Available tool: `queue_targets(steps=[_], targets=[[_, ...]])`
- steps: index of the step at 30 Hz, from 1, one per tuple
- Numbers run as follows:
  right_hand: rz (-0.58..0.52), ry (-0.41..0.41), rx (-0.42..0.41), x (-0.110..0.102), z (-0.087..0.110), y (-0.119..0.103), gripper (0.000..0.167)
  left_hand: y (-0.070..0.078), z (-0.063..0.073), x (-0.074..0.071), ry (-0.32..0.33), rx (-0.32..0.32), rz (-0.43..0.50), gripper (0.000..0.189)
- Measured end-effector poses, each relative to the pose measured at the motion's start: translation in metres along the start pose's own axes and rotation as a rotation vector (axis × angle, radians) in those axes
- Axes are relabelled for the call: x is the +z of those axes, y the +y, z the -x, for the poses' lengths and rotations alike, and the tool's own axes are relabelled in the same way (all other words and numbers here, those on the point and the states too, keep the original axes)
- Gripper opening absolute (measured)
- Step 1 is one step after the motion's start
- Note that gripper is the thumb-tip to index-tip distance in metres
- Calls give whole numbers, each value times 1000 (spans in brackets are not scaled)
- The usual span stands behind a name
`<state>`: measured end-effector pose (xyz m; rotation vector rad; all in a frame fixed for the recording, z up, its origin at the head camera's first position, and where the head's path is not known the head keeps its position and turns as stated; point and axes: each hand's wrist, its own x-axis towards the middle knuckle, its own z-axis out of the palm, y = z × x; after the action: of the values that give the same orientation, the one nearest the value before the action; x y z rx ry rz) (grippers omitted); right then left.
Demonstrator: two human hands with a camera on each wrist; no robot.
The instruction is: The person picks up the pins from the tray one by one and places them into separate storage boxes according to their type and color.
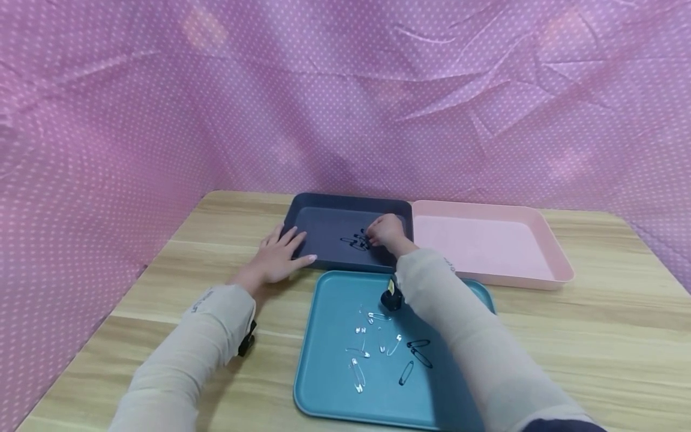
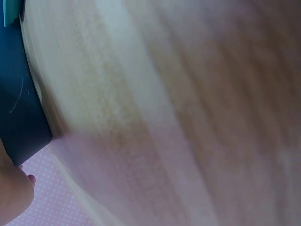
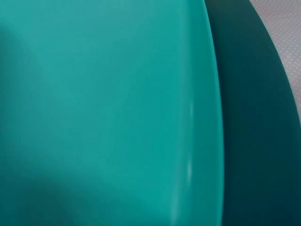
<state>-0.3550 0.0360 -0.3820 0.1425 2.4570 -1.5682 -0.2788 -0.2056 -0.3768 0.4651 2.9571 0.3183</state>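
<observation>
Right fingers [image 1: 375, 233] curled at black pins [image 1: 357, 243], grip unclear; left fingers [image 1: 296, 240] splayed; sleeve [image 1: 450, 303] partly blocks pink tray [image 1: 486, 243].

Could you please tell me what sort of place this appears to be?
It looks like a makeshift tabletop workspace, probably indoors: pink polka-dot cloth hangs behind a wood-grain table, on which a teal tray and a dark tray hold safety pins.

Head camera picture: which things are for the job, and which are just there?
For the job, I think:
black safety pins by the right hand
silver safety pins
dark tray
blue tray
probably pink tray

Just there:
polka-dot cloth
wooden table
</observation>
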Motion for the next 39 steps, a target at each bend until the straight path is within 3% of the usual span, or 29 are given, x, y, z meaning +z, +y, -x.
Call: queue_targets(steps=[9, 21, 39], targets=[[5, -2, -34, -1, 4, 2, 10, 0, 0, 0, -6, -2, -5, 81], [-2, -56, -101, -23, 19, -8, 15, 4, 1, -3, -25, 2, 6, 80], [154, -140, -210, -60, 73, -8, 19, 5, 3, -4, -29, -10, 2, 80]])
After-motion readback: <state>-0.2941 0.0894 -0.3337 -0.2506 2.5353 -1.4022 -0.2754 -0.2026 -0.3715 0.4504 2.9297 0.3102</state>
